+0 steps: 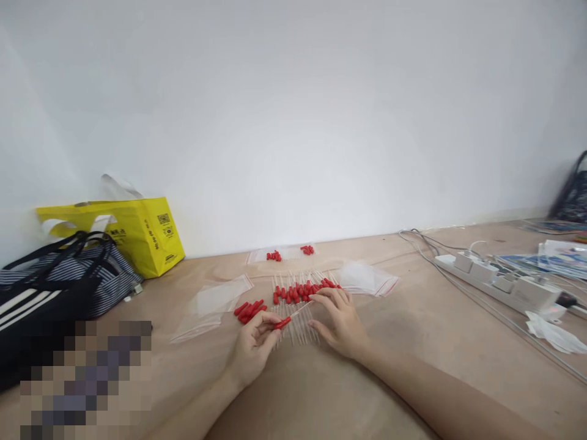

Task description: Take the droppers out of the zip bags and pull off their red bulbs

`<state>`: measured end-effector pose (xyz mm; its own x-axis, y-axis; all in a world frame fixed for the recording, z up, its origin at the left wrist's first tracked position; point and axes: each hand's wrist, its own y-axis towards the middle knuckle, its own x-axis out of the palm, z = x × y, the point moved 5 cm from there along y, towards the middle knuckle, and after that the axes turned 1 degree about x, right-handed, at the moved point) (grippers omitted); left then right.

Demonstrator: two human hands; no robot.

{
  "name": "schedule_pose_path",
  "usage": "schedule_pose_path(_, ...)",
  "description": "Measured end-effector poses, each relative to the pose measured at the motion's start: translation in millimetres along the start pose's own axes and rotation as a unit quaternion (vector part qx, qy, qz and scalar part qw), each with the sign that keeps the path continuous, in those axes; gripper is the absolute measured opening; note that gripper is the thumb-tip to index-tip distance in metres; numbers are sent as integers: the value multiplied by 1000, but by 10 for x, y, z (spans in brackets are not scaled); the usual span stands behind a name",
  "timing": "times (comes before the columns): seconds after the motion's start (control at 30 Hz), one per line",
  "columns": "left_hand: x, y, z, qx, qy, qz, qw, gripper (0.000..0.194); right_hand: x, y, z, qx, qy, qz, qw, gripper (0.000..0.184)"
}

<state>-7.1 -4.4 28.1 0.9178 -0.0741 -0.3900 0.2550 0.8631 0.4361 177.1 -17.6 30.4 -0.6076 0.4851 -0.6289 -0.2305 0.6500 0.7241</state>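
Observation:
My left hand [254, 345] is closed in a pinch on the red rubber bulb [283, 322] of a dropper. Its thin clear tube [300, 308] slants up to the right. At the far end of that tube, my right hand [337, 321] touches or nearly touches it with the index fingertip, the thumb spread apart below. Just beyond both hands lies a row of droppers with red bulbs [296, 292]. Under and between the hands are several loose clear tubes [298, 333]. Loose red bulbs [250, 310] lie in a small pile beside my left hand.
Clear zip bags lie left [213, 305] and right [367, 279]; another bag [291, 252] with red bulbs around it is near the wall. A yellow bag [158, 238] and a striped bag [114, 275] stand left. A power strip [499, 284] with cables is right.

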Motion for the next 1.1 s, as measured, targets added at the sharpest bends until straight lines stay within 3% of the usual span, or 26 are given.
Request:
schedule_pose_path(0.13, 60, -13, 27, 10, -14, -33, 999, 9, 47, 7, -110, -70, -4, -38, 997, 26)
schedule_pose_path(0.33, 78, -30, 120, 89, 57, -48, 993, 12, 123, -4, -99, -91, -14, -62, 994, 20)
schedule_pose_path(0.57, 149, -13, 204, 242, 289, -40, 925, 16, 129, -37, -144, -111, -26, -62, 992, 22)
schedule_pose_path(0.8, 183, -43, 200, 261, 388, -46, 883, 18, 133, -62, -170, -122, -22, -90, 988, 21)
schedule_pose_path(1.1, 181, -98, 268, 289, 408, -56, 864, 22, 108, -86, -176, -125, 1, -115, 985, 20)
